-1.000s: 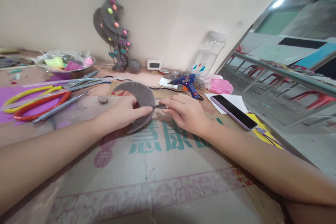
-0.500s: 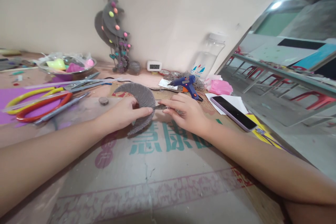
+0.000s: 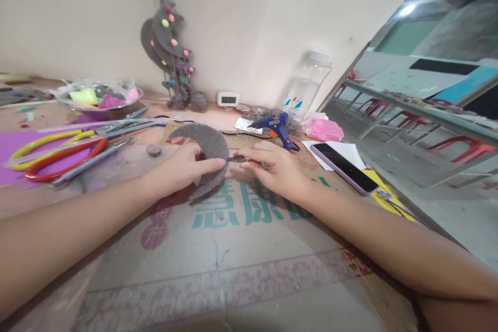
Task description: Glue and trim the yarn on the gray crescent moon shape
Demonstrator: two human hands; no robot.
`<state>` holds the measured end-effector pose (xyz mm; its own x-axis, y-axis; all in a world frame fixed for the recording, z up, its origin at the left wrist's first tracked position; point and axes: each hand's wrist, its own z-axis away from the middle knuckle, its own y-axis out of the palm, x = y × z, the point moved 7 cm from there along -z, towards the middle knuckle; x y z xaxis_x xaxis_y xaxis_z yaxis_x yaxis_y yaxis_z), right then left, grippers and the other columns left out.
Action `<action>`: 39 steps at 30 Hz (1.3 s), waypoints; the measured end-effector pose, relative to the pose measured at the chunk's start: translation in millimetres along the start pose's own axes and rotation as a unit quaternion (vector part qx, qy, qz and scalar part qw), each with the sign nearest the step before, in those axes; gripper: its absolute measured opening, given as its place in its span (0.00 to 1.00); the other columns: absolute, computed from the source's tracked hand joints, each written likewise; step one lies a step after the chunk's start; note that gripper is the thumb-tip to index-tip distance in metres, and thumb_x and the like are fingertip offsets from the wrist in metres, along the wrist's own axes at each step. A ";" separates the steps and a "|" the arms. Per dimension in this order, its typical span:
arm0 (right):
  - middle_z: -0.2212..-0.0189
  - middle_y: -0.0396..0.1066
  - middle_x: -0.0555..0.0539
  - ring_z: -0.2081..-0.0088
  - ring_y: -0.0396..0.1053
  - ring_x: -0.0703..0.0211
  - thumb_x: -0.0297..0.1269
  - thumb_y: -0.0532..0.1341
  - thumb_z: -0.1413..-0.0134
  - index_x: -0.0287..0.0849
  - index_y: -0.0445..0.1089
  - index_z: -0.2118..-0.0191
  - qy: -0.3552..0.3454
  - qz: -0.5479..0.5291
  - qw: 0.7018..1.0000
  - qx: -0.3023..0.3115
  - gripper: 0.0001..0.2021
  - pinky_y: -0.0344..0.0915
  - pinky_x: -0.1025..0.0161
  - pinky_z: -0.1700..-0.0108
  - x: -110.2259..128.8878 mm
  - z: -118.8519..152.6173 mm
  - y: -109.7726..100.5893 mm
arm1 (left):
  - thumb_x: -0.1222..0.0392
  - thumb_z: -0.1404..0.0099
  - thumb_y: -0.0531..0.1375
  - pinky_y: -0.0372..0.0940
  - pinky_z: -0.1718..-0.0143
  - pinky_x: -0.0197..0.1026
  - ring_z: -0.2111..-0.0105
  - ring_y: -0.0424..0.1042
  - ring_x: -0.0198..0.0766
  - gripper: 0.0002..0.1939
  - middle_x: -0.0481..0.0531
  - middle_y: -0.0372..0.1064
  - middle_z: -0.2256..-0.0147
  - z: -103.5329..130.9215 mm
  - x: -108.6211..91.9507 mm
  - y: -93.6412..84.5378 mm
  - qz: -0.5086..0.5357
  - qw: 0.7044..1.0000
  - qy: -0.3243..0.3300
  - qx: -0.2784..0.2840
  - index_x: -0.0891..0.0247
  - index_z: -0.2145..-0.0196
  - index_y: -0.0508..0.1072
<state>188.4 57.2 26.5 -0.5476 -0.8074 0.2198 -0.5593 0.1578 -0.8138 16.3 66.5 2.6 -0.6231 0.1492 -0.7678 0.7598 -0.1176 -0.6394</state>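
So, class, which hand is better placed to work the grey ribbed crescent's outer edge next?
Probably the right hand: it holds a slim dark metallic tool at that edge, while the left hand grips the crescent.

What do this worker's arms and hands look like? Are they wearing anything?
The left arm and right arm are bare as far as the picture shows, with no sleeves or cables. The left hand and right hand wear no gloves, and no ring, watch or bracelet shows. Any nail colour is too blurred to tell.
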 end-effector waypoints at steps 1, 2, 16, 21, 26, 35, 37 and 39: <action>0.70 0.72 0.47 0.67 0.66 0.61 0.39 0.56 0.37 0.42 0.74 0.52 0.001 -0.001 1.000 -0.001 0.14 0.62 0.63 0.63 -0.4 0.5 0.4 | 0.43 0.45 0.60 0.50 0.81 0.36 0.81 0.58 0.34 0.22 0.45 0.58 0.82 0.2 -1.6 0.3 0.000 1.000 0.006 0.002 0.61 0.83 0.61; 0.70 0.72 0.47 0.67 0.66 0.61 0.39 0.56 0.37 0.42 0.74 0.52 0.000 -0.001 1.000 -0.002 0.13 0.62 0.64 0.63 -0.5 0.9 0.6 | 0.43 0.45 0.60 0.50 0.81 0.36 0.81 0.58 0.33 0.22 0.44 0.58 0.82 0.4 -3.2 0.8 0.003 1.000 0.011 0.005 0.61 0.83 0.61; 0.72 0.70 0.46 0.70 0.64 0.60 0.38 0.55 0.37 0.39 0.73 0.52 -0.072 0.089 0.993 -0.029 0.14 0.60 0.62 0.66 11.2 2.5 -6.9 | 0.43 0.44 0.59 0.49 0.81 0.37 0.81 0.57 0.34 0.22 0.44 0.56 0.83 1.4 -5.0 0.2 -0.005 1.000 0.007 0.001 0.61 0.84 0.61; 0.73 0.69 0.47 0.70 0.64 0.60 0.38 0.54 0.36 0.39 0.73 0.53 -0.069 0.097 0.992 -0.036 0.14 0.60 0.63 0.66 12.2 1.6 -7.5 | 0.44 0.44 0.59 0.49 0.80 0.37 0.82 0.56 0.33 0.22 0.44 0.55 0.83 0.3 -6.4 1.0 -0.008 1.000 0.020 0.003 0.61 0.84 0.60; 0.73 0.69 0.47 0.70 0.64 0.60 0.37 0.54 0.36 0.38 0.73 0.54 -0.082 0.111 0.989 -0.045 0.14 0.59 0.63 0.66 13.7 1.7 -8.4 | 0.44 0.44 0.59 0.49 0.81 0.37 0.81 0.57 0.34 0.21 0.44 0.57 0.82 0.2 -6.2 1.0 0.000 1.000 0.016 0.007 0.61 0.83 0.62; 0.73 0.68 0.47 0.70 0.60 0.59 0.37 0.53 0.36 0.40 0.72 0.51 -0.094 0.161 0.982 -0.020 0.14 0.57 0.61 0.65 14.2 2.4 -5.7 | 0.42 0.45 0.59 0.48 0.81 0.37 0.81 0.58 0.35 0.22 0.45 0.57 0.83 2.1 -3.0 0.7 -0.028 1.000 0.000 0.005 0.60 0.83 0.59; 0.73 0.68 0.47 0.69 0.60 0.59 0.38 0.53 0.36 0.40 0.72 0.51 -0.093 0.161 0.982 -0.015 0.15 0.57 0.61 0.65 14.2 1.8 -5.4 | 0.42 0.45 0.59 0.48 0.81 0.37 0.81 0.58 0.35 0.22 0.45 0.57 0.82 2.2 -3.0 1.1 -0.020 1.000 0.002 0.009 0.60 0.83 0.60; 0.73 0.68 0.47 0.69 0.61 0.59 0.38 0.53 0.35 0.40 0.72 0.51 -0.090 0.157 0.983 -0.013 0.15 0.57 0.61 0.64 13.9 1.4 -5.2 | 0.43 0.44 0.59 0.49 0.81 0.37 0.81 0.58 0.35 0.21 0.45 0.58 0.82 2.4 -4.4 1.8 -0.006 1.000 0.007 0.017 0.61 0.83 0.61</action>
<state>184.5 44.3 33.0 -0.5780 -0.8037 -0.1409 -0.3971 0.4280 -0.8119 20.0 63.3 4.7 -0.6297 0.1656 -0.7590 0.7447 -0.1494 -0.6505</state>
